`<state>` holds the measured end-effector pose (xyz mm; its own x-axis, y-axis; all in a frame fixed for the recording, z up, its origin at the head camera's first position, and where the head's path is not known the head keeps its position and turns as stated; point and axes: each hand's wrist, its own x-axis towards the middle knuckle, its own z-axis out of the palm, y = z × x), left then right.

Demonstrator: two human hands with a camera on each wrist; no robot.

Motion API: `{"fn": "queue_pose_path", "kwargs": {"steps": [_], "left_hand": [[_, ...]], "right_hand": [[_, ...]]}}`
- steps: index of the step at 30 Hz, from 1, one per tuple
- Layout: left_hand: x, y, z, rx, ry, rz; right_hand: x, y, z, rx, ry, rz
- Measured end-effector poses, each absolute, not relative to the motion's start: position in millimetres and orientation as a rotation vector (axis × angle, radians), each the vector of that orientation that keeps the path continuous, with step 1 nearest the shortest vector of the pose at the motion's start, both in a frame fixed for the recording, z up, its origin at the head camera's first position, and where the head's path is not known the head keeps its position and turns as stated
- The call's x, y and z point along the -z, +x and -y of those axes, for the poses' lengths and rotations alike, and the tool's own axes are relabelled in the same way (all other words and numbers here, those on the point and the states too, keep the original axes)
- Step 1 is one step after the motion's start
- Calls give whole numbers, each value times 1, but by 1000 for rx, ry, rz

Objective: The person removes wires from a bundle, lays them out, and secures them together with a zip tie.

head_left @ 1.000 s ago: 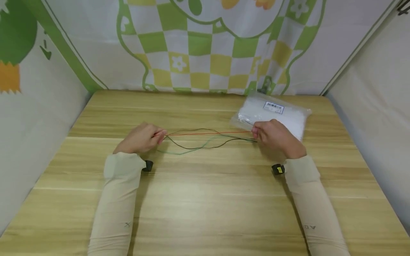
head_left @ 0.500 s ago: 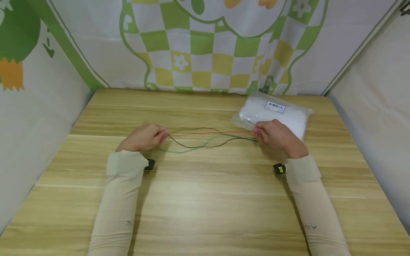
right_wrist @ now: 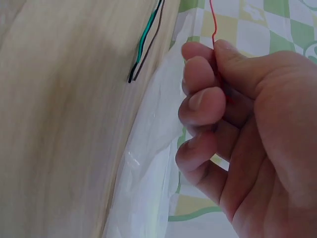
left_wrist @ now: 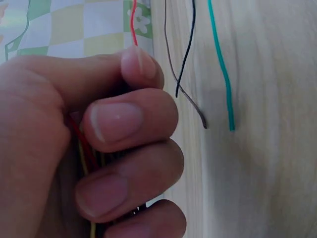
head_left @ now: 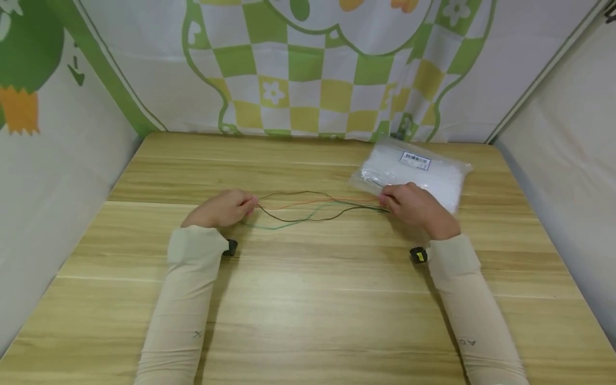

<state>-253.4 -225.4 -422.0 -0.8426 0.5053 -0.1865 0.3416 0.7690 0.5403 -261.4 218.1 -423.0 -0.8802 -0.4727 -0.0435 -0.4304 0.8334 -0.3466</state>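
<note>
A thin red wire (head_left: 356, 199) runs slackly between both hands above the table. My left hand (head_left: 225, 207) pinches one end between thumb and index finger; in the left wrist view, its other fingers curl over more red and yellow strands (left_wrist: 83, 141), partly hidden in the palm. My right hand (head_left: 415, 207) pinches the other end of the red wire (right_wrist: 213, 22), its remaining fingers bent. On the table below lie a green wire (left_wrist: 226, 79), a black wire (left_wrist: 190, 42) and a brown wire (left_wrist: 168, 47), curved and crossing each other.
Behind my right hand lies a clear plastic bag (head_left: 399, 166) of white contents with a barcode label (head_left: 415, 160). The wooden table (head_left: 308, 310) ends at a checked green, yellow and white curtain (head_left: 322, 69), with pale cloth walls on both sides.
My left hand has shifted slightly right, towards the right hand. The red wire has gone from nearly straight to slack. My right hand stays almost where it was, still pinching the wire.
</note>
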Motion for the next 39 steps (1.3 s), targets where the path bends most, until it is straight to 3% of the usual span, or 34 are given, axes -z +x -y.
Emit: {"fn": "queue_pose_path", "kwargs": {"steps": [17, 28, 39], "left_hand": [[420, -251, 243, -654, 460, -2696], [417, -251, 226, -628, 583, -2776], [415, -246, 198, -636, 723, -2774]], "right_hand": [[423, -256, -209, 440, -705, -2915], [414, -251, -215, 456, -582, -2986], [402, -243, -197, 666, -842, -2961]]}}
